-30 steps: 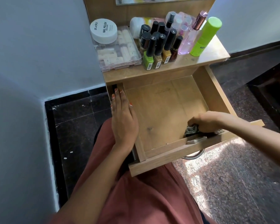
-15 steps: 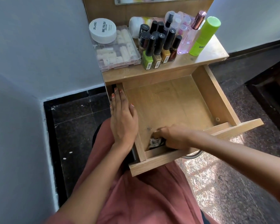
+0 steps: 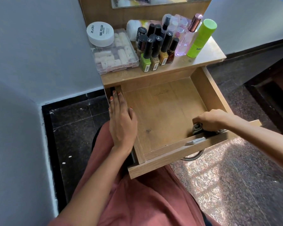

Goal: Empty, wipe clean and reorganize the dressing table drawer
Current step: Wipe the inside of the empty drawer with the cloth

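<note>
The wooden drawer (image 3: pixel 162 110) of the dressing table stands pulled out with nothing on its bare floor except a cloth. My right hand (image 3: pixel 211 119) is closed on that dark grey cloth (image 3: pixel 196 128) and presses it down in the drawer's near right corner. My left hand (image 3: pixel 121 121) lies flat, fingers together, on the drawer's left wall. On the table top (image 3: pixel 209 54) stand several nail polish bottles (image 3: pixel 155 51), a clear box of false nails (image 3: pixel 116 53) with a white jar (image 3: pixel 100 33) on it, a pink perfume bottle (image 3: pixel 186 41) and a green bottle (image 3: pixel 201 38).
A grey wall stands close on the left, with dark floor tiles (image 3: pixel 72 128) below it. Speckled floor (image 3: pixel 235 176) spreads to the right. My lap in a reddish garment (image 3: pixel 145 201) sits under the drawer front. A metal handle (image 3: pixel 193 156) hangs below the front panel.
My right hand slid the cloth from the near right corner to the near left corner, then back to the near right. The left hand stayed put.
</note>
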